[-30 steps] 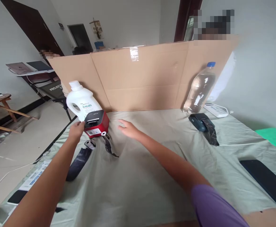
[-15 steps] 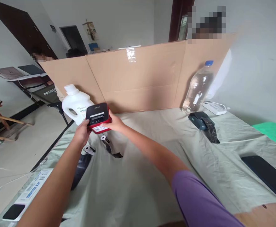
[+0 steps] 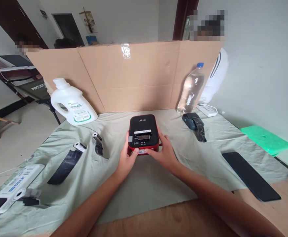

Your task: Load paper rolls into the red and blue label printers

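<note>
A red and black label printer [image 3: 144, 126] is at the middle of the cloth-covered table, its slotted black top turned up toward me. My left hand [image 3: 127, 156] grips its left side, thumb at the front edge. On the opposite side, my right hand [image 3: 165, 151] is closed round the printer, its thumb also at the front. To the left lie a small paper roll [image 3: 98, 144] with a dark strip, another paper roll [image 3: 80, 146] with a longer dark strip, and a third paper roll [image 3: 23, 194]. Whether the printer's underside touches the cloth is hard to see.
A white detergent jug [image 3: 72, 102] and a water bottle [image 3: 191, 89] stand before a cardboard sheet [image 3: 139, 79]. A dark portable printer [image 3: 193, 121] with a strip, a black phone [image 3: 251, 176], a green plastic item [image 3: 264, 140] and a white box-like device [image 3: 18, 184] lie around. People are behind the cardboard.
Both hands have carried the printer from beside the jug to the right and nearer, to the table's middle. The camera view has shifted, showing more of the table's front edge.
</note>
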`<state>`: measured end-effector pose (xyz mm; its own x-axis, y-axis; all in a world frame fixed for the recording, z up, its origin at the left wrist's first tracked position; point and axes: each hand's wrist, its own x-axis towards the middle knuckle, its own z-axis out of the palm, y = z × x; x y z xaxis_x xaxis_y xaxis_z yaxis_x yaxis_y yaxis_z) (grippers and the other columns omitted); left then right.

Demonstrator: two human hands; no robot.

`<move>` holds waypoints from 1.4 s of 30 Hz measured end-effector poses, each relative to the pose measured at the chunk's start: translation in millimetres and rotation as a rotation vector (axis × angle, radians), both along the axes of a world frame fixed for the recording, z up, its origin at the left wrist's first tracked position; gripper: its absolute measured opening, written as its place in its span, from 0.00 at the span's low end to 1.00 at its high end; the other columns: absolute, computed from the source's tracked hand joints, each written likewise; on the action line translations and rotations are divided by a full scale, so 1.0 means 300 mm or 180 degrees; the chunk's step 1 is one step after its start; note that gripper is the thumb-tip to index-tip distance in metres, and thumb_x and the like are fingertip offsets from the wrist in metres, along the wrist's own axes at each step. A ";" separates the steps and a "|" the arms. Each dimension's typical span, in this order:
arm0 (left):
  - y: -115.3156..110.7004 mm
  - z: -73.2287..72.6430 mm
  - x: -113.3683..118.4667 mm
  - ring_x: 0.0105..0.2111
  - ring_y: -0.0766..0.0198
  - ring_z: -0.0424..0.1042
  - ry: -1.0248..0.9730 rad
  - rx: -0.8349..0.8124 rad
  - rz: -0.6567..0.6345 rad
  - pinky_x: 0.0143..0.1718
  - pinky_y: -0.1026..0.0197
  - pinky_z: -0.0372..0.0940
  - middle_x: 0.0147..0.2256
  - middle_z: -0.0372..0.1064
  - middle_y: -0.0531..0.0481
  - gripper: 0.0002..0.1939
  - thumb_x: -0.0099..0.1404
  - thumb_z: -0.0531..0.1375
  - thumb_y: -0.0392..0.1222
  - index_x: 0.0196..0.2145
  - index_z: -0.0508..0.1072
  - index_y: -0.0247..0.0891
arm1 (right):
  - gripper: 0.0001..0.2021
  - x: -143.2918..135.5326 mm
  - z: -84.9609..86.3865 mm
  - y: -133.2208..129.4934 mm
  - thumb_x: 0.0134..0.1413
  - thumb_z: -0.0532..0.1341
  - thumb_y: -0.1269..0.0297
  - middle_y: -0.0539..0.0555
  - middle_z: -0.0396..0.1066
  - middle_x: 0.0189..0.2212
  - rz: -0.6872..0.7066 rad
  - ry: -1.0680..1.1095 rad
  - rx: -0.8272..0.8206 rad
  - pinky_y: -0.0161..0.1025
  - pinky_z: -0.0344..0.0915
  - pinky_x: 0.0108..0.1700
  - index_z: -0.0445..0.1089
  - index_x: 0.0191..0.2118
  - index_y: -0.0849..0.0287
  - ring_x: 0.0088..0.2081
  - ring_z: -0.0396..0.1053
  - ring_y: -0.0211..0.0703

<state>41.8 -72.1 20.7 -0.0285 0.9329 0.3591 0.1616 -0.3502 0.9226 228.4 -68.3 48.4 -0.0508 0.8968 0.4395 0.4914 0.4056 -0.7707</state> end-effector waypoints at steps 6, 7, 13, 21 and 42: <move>-0.052 -0.082 -0.005 0.72 0.52 0.47 -0.0029 -0.0091 0.0134 0.71 0.52 0.51 0.71 0.49 0.47 0.42 0.67 0.61 0.56 0.72 0.50 0.46 | 0.47 -0.008 -0.097 -0.045 0.48 0.72 0.54 0.58 0.66 0.63 0.0014 0.0041 -0.0079 0.54 0.72 0.50 0.51 0.72 0.47 0.49 0.68 0.56; -0.058 -0.086 -0.006 0.72 0.52 0.47 -0.0030 -0.0138 0.0132 0.71 0.52 0.51 0.72 0.49 0.48 0.42 0.67 0.61 0.56 0.72 0.50 0.46 | 0.47 -0.010 -0.105 -0.046 0.48 0.71 0.53 0.58 0.66 0.63 0.0029 0.0044 -0.0083 0.55 0.72 0.50 0.51 0.72 0.48 0.49 0.68 0.56; -0.089 -0.096 -0.008 0.72 0.52 0.48 -0.0133 -0.0342 -0.0059 0.70 0.52 0.54 0.72 0.47 0.47 0.41 0.69 0.60 0.54 0.73 0.48 0.45 | 0.46 -0.009 -0.134 -0.061 0.53 0.68 0.53 0.61 0.61 0.66 0.0061 -0.0187 0.0107 0.61 0.64 0.60 0.45 0.73 0.50 0.60 0.65 0.62; -0.086 -0.092 -0.036 0.67 0.52 0.61 -0.0403 -0.0141 0.0205 0.67 0.50 0.60 0.66 0.62 0.45 0.22 0.73 0.54 0.54 0.59 0.71 0.43 | 0.51 0.002 -0.171 -0.048 0.51 0.69 0.48 0.64 0.57 0.67 0.0041 -0.0288 0.0276 0.63 0.58 0.65 0.40 0.74 0.52 0.66 0.57 0.63; -0.042 -0.109 -0.036 0.67 0.54 0.61 -0.0514 0.0021 0.0052 0.68 0.48 0.56 0.65 0.64 0.44 0.19 0.75 0.49 0.56 0.45 0.73 0.42 | 0.32 0.049 -0.033 0.028 0.71 0.46 0.51 0.59 0.65 0.65 0.0267 0.0015 -0.0022 0.56 0.60 0.64 0.41 0.75 0.52 0.63 0.64 0.51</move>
<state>30.9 -84.7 -12.2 -0.1013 0.9294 0.3548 0.0171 -0.3549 0.9347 243.0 -59.8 38.7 -0.1239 0.8924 0.4338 0.4524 0.4399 -0.7758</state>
